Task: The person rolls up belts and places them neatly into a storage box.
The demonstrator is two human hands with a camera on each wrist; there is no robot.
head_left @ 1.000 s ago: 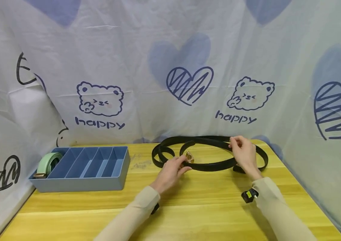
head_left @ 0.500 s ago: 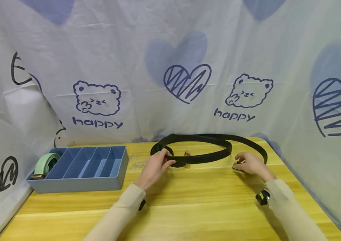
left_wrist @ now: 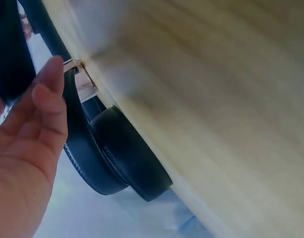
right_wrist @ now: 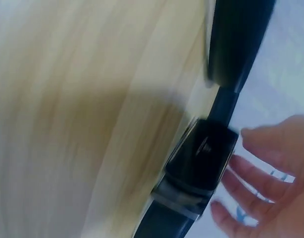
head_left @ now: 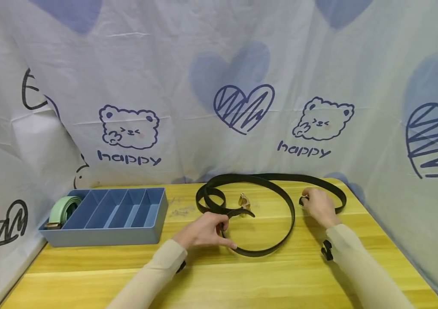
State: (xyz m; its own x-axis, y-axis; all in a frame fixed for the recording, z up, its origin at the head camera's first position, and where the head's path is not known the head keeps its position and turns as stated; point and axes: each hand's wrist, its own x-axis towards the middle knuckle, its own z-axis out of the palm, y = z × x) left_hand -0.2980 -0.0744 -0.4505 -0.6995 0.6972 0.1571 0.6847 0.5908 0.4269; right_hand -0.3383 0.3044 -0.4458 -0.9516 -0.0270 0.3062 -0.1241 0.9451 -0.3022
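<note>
My left hand (head_left: 203, 231) holds a black belt (head_left: 257, 253) near its pointed tip, the thumb on one side and curled fingers on the other. From there the strap bows into a wide loop. In the left wrist view the held strap (left_wrist: 11, 54) is a dark band at the left. A gold buckle (head_left: 244, 201) lies beside a small black coil (left_wrist: 129, 153). At the right, my right hand (head_left: 319, 207) has thumb and fingertips at the edge of a black buckle (right_wrist: 199, 153), on a strap that curves along the table's back.
A blue-grey divided box (head_left: 103, 236) stands at the left. A rolled mint-green belt (head_left: 63, 209) sits in its leftmost compartment. White printed cloth (head_left: 188, 141) hangs behind and beside the wooden table (head_left: 242, 283).
The left hand has come nearer and lower, its strap swung from the raised back loop into a wide front loop. The right hand moved from the upper strap down to the black buckle.
</note>
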